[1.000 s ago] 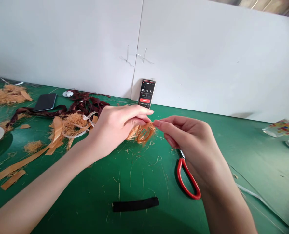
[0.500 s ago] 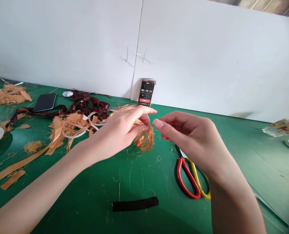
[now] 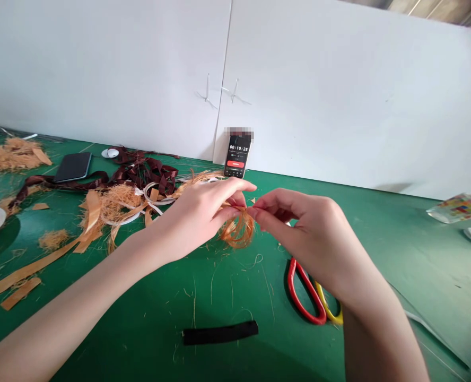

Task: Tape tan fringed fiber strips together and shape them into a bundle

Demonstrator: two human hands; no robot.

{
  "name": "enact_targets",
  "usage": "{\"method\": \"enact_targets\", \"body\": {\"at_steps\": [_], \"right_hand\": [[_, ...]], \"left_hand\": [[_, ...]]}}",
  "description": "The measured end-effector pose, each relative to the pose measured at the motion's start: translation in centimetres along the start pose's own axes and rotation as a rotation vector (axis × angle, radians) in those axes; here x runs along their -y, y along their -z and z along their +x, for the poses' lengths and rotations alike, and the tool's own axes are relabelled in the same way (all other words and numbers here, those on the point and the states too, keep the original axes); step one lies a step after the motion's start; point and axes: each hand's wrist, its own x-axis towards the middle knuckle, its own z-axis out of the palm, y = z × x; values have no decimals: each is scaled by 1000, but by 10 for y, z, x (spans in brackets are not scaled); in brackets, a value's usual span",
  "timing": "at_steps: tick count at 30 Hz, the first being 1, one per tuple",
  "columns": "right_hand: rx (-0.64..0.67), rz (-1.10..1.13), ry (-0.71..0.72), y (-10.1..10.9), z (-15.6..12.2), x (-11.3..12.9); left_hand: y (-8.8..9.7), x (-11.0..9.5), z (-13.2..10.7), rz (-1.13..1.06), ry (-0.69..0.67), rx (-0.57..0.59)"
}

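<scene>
Item: orange thread bundle (image 3: 237, 233), just beyond the scissors (image 3: 307, 297). The left hand (image 3: 198, 215) pinches it; the right hand (image 3: 303, 231), apart a moment ago, now pinches it too.

The left hand (image 3: 195, 215) and the right hand (image 3: 303, 231) are met above the middle of the table (image 3: 398, 239), and a bundle of threads (image 3: 237, 231) is pinched between their fingertips. Scissors (image 3: 305, 297) are laid on the table under the right wrist, and a short strip (image 3: 219, 333) is laid nearer, before both hands. Behind the hands an upright phone (image 3: 236, 155) is propped against the wall panel (image 3: 339, 95). To the left a ribbon tangle (image 3: 144, 172) is heaped, with a flat phone (image 3: 73, 166) further left. A packet (image 3: 460, 208) is placed at the far right.
</scene>
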Motion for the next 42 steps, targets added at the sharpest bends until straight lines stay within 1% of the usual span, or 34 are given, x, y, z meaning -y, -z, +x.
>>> {"method": "enact_targets", "body": {"at_steps": [4, 8, 14, 16, 21, 26, 29, 32, 34, 39, 42], "right_hand": [[4, 126, -101, 0, 2, 3], [-15, 176, -173, 1, 5, 4], [-17, 196, -159, 3, 7, 0], [-8, 201, -162, 3, 7, -1], [48, 213, -186, 1, 6, -3], [58, 203, -225, 1, 6, 0], [55, 202, -247, 1, 6, -1], [48, 200, -241, 1, 8, -3], [50, 198, -240, 1, 8, -3], [73, 204, -241, 1, 7, 0], [84, 218, -232, 1, 7, 2]], "left_hand": [[-1, 2, 0, 62, -40, 3], [-2, 2, 1, 69, -66, -27], [-2, 1, 1, -13, -73, -130], [-2, 1, 1, -35, -61, -139], [-2, -1, 1, -53, 33, -120], [-1, -7, 2, -63, 93, -189], [0, -8, 2, -45, 77, -231], [-1, -8, 2, -36, 12, -226], [-2, -8, 2, -24, -8, -227], [-5, -6, 1, -34, 43, -237], [-6, -3, 1, -26, 27, -240]]}}
